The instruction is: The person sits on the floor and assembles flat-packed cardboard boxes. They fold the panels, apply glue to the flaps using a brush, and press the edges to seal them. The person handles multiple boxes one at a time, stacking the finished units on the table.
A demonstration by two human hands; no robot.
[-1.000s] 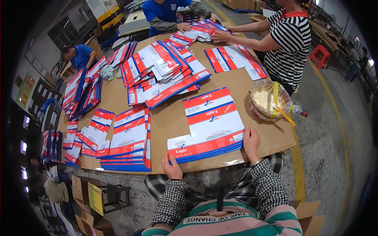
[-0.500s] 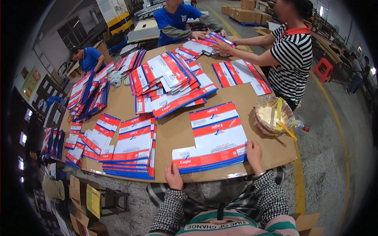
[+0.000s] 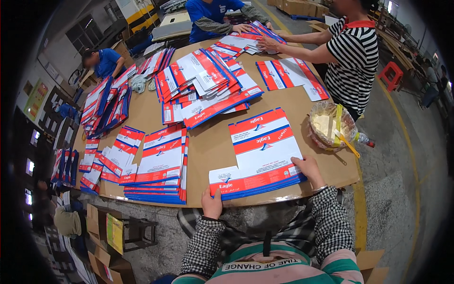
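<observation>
A neat stack of flat carton blanks (image 3: 272, 156), white with red bands and blue edges, lies before me near the table's front edge. My left hand (image 3: 212, 203) grips its lower left corner, thumb along the edge. On the right side, my right hand (image 3: 308, 170) holds the stack with its fingertips over the top sheet. Fingers beneath the edges are hidden. To the left sits another squared stack of the same blanks (image 3: 160, 158). Beyond, a loose, fanned heap of blanks (image 3: 198, 83) covers the middle of the table.
The brown-covered table (image 3: 331, 175) carries a plastic-lined bowl of pale paste (image 3: 331, 125) with a yellow-handled brush (image 3: 350, 146). A striped-shirt co-worker (image 3: 352, 61) and a blue-shirted one (image 3: 213, 19) handle blanks at the far side. A red stool (image 3: 391, 75) stands right.
The view has shifted slightly. My right hand has moved up the stack's right side, its fingertips now over the top sheet. The stack is turned slightly anticlockwise; my left hand keeps its corner.
</observation>
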